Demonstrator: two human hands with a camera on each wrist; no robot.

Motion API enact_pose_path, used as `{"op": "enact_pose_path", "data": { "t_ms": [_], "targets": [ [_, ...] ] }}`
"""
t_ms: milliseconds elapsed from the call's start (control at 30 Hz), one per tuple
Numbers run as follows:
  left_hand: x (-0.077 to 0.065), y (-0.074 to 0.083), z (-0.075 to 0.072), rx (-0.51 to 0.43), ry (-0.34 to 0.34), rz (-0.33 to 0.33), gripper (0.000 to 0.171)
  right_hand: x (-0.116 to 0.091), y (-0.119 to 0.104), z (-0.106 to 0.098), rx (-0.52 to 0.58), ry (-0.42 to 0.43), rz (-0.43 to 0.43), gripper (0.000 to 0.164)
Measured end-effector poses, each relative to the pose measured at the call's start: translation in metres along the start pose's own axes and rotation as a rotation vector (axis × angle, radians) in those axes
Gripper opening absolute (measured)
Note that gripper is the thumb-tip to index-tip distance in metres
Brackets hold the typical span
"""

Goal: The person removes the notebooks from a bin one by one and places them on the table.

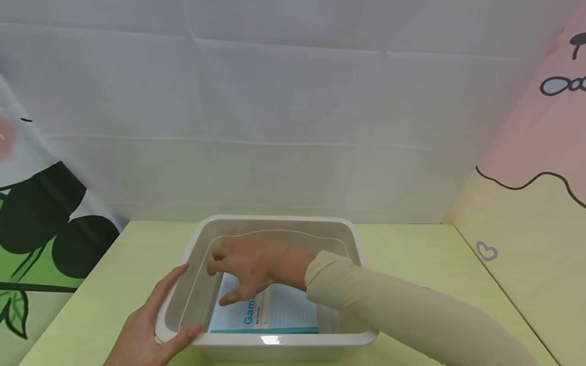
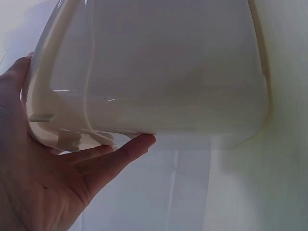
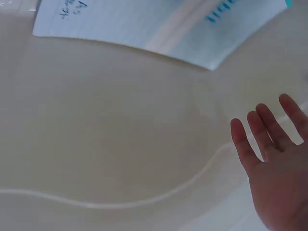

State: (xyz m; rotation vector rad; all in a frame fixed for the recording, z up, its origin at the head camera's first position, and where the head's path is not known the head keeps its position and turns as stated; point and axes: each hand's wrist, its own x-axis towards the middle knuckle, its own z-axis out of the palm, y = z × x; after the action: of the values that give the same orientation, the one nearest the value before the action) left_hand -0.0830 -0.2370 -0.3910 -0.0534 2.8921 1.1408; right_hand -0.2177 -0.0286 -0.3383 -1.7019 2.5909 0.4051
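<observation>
A white plastic storage bin (image 1: 274, 339) stands on the table, and a notebook (image 1: 293, 310) with a blue and white cover and a teal edge lies inside it. My left hand (image 1: 148, 320) grips the bin's front left corner, thumb over the rim. In the left wrist view the fingers (image 2: 130, 149) lie along the outside of the bin wall (image 2: 168, 72). My right hand (image 1: 254, 262) reaches over the bin, fingers spread and holding nothing. The right wrist view shows that hand (image 3: 279, 168) apart from the notebook (image 3: 125, 24), above the bin's floor.
The pale yellow-green table (image 1: 403, 264) extends on both sides of the bin. Behind it hangs a white cloth backdrop (image 1: 284, 127). Printed panels stand at the left (image 1: 36, 213) and the right (image 1: 531, 223).
</observation>
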Motion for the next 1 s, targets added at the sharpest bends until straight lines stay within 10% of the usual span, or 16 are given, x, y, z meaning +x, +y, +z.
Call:
{"op": "enact_pose_path", "data": {
  "t_ms": [433,1000],
  "targets": [
    [0.000,-0.006,0.004,0.074,0.093,0.077,0.096,0.015,-0.025,0.051,-0.101,-0.134,-0.068,0.074],
    [-0.001,-0.007,0.005,0.039,0.128,0.061,0.092,0.019,-0.033,0.054,-0.212,-0.180,-0.077,0.081]
  ]
}}
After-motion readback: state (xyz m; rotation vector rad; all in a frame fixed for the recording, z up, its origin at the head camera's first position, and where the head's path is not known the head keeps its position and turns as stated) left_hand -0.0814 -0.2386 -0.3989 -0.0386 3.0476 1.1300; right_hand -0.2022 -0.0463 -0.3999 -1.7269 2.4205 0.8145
